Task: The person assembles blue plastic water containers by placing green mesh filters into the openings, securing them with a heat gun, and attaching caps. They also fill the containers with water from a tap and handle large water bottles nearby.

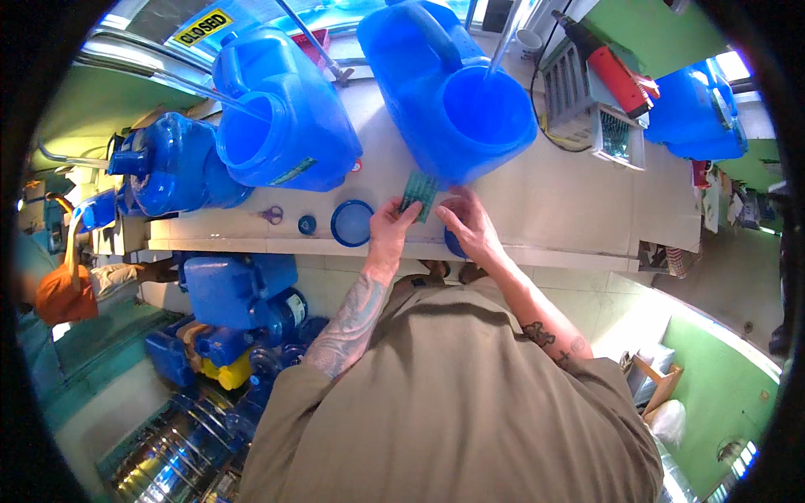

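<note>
My left hand (pixel 394 225) pinches a small green printed sheet (pixel 419 194) between thumb and fingers, over the counter's front part. Just right of the sheet is my right hand (pixel 471 225), its fingers bent and thumb apart, with nothing visible in them. Partly hidden under that hand lies a blue round lid (pixel 454 244). Close beyond both hands a large blue jug (pixel 419 109) leans with its wide mouth toward me, a clear tube in it. To its left a second blue jug (pixel 310 109) bears a green label low on its side, and another tube enters its mouth.
On the counter (pixel 579 205) lie a blue ring-shaped lid (pixel 352 223), a small blue cap (pixel 307 225) and purple scissors (pixel 272 215). A red heat gun (pixel 616 80) rests on a crate at right. Blue containers (pixel 222 289) crowd the floor at left; a person in orange (pixel 65 293) is beyond.
</note>
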Demonstrator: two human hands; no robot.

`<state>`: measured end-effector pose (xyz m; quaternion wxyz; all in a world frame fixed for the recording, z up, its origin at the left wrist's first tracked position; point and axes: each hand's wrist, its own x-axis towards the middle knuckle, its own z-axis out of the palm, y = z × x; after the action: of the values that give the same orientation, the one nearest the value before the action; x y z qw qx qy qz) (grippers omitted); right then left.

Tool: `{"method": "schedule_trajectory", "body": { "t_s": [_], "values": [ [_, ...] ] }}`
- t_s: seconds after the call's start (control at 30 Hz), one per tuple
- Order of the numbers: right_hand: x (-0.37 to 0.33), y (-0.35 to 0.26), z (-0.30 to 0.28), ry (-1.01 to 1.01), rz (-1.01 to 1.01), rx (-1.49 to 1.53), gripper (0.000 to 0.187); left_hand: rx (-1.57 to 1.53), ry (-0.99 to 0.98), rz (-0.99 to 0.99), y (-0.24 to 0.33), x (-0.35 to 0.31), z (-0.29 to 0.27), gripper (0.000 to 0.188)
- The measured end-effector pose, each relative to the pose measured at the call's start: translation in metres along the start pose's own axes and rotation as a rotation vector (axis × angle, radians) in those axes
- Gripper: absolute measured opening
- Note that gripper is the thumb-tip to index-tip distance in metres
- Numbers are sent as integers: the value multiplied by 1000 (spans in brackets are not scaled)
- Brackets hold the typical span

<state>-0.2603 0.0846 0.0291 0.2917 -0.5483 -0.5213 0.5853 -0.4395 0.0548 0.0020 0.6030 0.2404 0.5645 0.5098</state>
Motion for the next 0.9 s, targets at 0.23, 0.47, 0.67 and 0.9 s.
{"method": "schedule_trajectory", "body": {
  "t_s": [0.23,0.47,0.67,0.9],
  "values": [
    [22,12,8,-166,-1,-71,33,-92,13,11,-13,-3,-11,24],
    [37,15,23,-258,-20,-183,30,42,117,128,-31,17,-43,18],
    [49,43,20,-279,52,-222,33,142,232,116,-49,34,-60,18],
    [10,83,-30,-202,134,-256,39,-271,563,-24,-77,103,-120,22]
  ]
}}
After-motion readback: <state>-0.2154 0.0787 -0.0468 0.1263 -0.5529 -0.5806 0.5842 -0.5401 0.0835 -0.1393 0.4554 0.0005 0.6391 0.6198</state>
